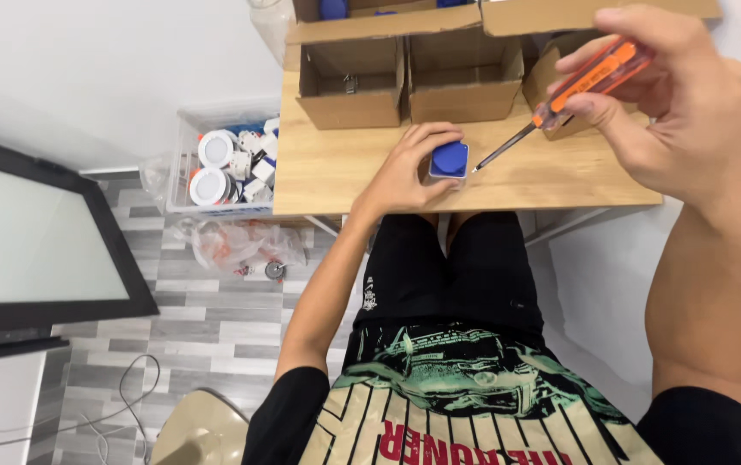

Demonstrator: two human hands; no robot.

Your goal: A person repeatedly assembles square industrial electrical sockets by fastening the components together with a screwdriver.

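Grey wood-look flooring [215, 327] runs under a small wooden table [336, 176] set against a white wall, with a large dark-framed panel [34, 241] leaning at the left. Along the far edge of the table stand open cardboard boxes [405, 77], their flaps folded out; one has a small metal part inside. Beside the table, on the floor, sits a clear plastic bin [224, 164] filled with round white fittings and small white pieces, and a crumpled clear bag [232, 245] lies in front of it.

Seated at the table, the person reaches forward with the left hand [409, 168], whose grip is closed around a small blue square part [449, 160] resting on the table near its front edge, fingers curled over its top and left side. The right hand [663, 103] is raised above the table's right end, its grip pinched around the orange handle of a screwdriver [560, 99]. The thin metal shaft slants down and left, its tip just beside the blue part's right edge.
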